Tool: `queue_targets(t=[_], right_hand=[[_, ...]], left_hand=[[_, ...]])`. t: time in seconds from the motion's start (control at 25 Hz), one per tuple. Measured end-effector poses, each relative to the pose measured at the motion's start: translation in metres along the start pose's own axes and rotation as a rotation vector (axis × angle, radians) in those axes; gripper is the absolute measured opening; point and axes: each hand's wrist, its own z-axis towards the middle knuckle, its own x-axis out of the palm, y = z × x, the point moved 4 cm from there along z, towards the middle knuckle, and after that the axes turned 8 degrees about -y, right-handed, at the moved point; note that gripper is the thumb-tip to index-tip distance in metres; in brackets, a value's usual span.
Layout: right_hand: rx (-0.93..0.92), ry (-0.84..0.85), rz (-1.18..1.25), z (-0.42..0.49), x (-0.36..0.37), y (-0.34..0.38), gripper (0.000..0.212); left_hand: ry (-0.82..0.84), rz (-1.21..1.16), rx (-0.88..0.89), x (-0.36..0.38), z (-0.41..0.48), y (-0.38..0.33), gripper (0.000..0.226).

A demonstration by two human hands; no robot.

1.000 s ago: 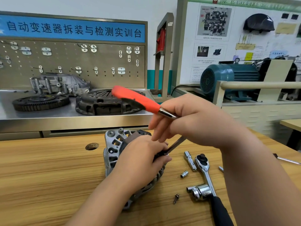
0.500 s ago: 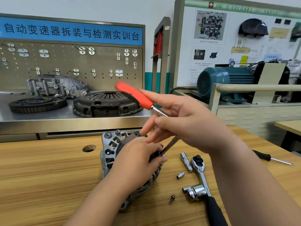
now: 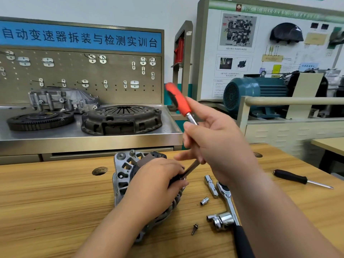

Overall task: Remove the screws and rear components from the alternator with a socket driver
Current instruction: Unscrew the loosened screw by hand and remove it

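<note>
- Nearest the camera, on the wooden table (image 3: 55, 211), a loose screw (image 3: 194, 229) lies just beside the ratchet (image 3: 229, 200) and its cluster of sockets (image 3: 220, 220). I judge from this that at least one fastener is already out.
- A little farther on, a small socket (image 3: 204, 201) and an extension bar (image 3: 211, 186) sit between the ratchet head and the alternator (image 3: 122, 175).
- The alternator lies mid-table, its rear turned toward the driver. The left hand (image 3: 158, 185) is clenched over it, with the thumb close to where the tool's tip lands. The fastener itself is hidden under that hand.
- The right hand (image 3: 219, 146) pinches the steel shaft of the socket driver (image 3: 191, 168) below the red handle, the forefinger laid out toward the handle. The tool slants up and away to the left.
- The step in hand, as I read it, is spinning a screw out. Twirling the shaft suits one that is already loose.
  - Line the shaft up with the screw.
  - Bear down with the left hand so the round body cannot roll.
  - If the screw binds, move the grip to the handle.
  - Catch the screw before it drops into the housing vents.
- Farther right, a black screwdriver (image 3: 297, 178) lies well apart.
- Beyond, a steel bench (image 3: 93, 142) carries a clutch cover (image 3: 121, 119) and a flywheel (image 3: 40, 120), with a pegboard (image 3: 74, 75) behind.
</note>
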Motion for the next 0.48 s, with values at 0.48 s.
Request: queue_targets(t=[0.48], right_hand=[[0.069,0.232,0.159,0.0026,0.0006,0.0022,0.042]], left_hand=[[-0.001,-0.011,-0.024,0.0008,0.0003,0.0012,0.019]])
